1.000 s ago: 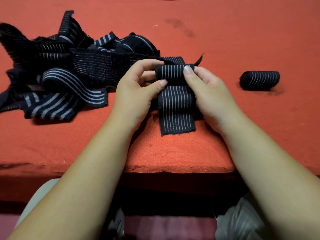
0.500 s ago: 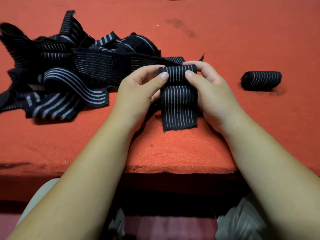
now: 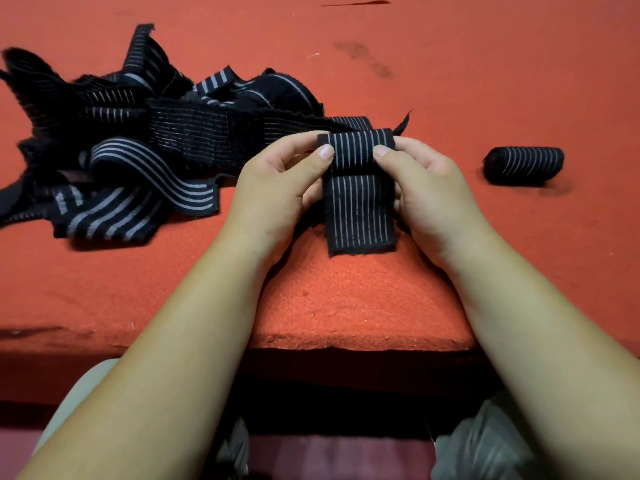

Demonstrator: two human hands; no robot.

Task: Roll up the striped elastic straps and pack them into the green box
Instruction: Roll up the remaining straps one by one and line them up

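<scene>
A black elastic strap with thin white stripes (image 3: 360,202) is partly rolled between my two hands at the middle of the red table. My left hand (image 3: 280,192) pinches the roll's left end with thumb on top. On the right end, my right hand (image 3: 426,188) grips the same roll. The strap's loose tail hangs flat toward me below the roll. One finished rolled strap (image 3: 523,166) lies on its side to the right. A tangled pile of unrolled striped straps (image 3: 138,147) spreads over the left. No green box is in view.
The red felt-covered table (image 3: 346,306) has its front edge just below my forearms. My knees show under the edge. A dark smudge (image 3: 363,60) marks the cloth at the back.
The roll has grown slightly as both hands turned it, and the loose tail has become shorter. The pile and the finished roll have not moved.
</scene>
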